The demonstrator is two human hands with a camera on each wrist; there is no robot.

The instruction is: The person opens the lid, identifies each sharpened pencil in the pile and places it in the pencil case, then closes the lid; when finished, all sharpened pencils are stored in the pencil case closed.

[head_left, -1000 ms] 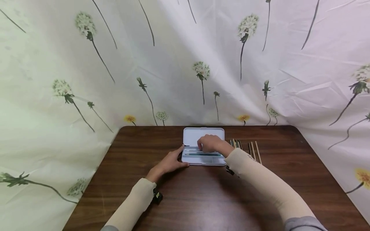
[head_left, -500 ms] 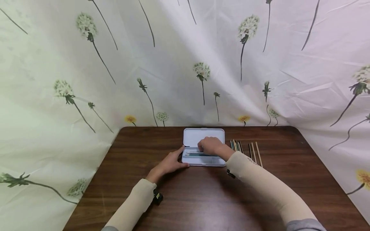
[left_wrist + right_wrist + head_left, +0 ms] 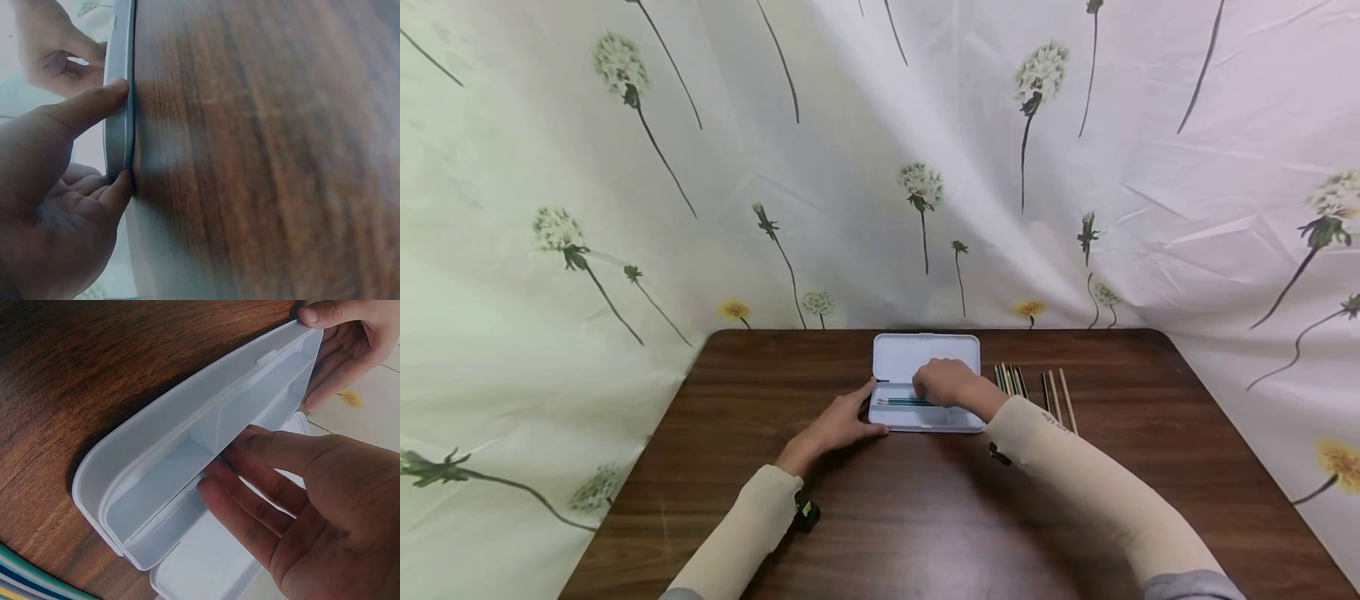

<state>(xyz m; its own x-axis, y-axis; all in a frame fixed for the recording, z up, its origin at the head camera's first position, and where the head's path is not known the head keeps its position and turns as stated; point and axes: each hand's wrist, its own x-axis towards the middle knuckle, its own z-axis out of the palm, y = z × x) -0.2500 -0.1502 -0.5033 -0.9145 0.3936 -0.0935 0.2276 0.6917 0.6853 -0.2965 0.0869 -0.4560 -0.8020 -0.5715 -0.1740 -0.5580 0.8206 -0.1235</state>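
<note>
A white pencil case point(image 3: 925, 421) lies unfolded on the table, lid point(image 3: 898, 354) toward the wall. My left hand point(image 3: 837, 421) grips its left end; in the left wrist view the thumb presses the front wall and the fingers bend around the corner. My right hand point(image 3: 951, 382) reaches into the rear compartment with curled fingers. Teal pencils point(image 3: 898, 402) lie bunched there, their right ends passing under that hand. In the right wrist view the fingertips point(image 3: 209, 487) dip in beside the divider point(image 3: 215, 428) and hide the pencils they pinch.
Right of the case lies a row of coloured pencils point(image 3: 1009, 379), partly behind the right forearm. Several brown pencils point(image 3: 1063, 396) lie farther right on the wooden table point(image 3: 880, 517). A flower-printed cloth point(image 3: 842, 167) hangs behind and at both sides.
The pencils in the case lay spread apart and now sit closer together, their right ends no longer showing past the right hand. That hand has lowered slightly; the left hand keeps its hold.
</note>
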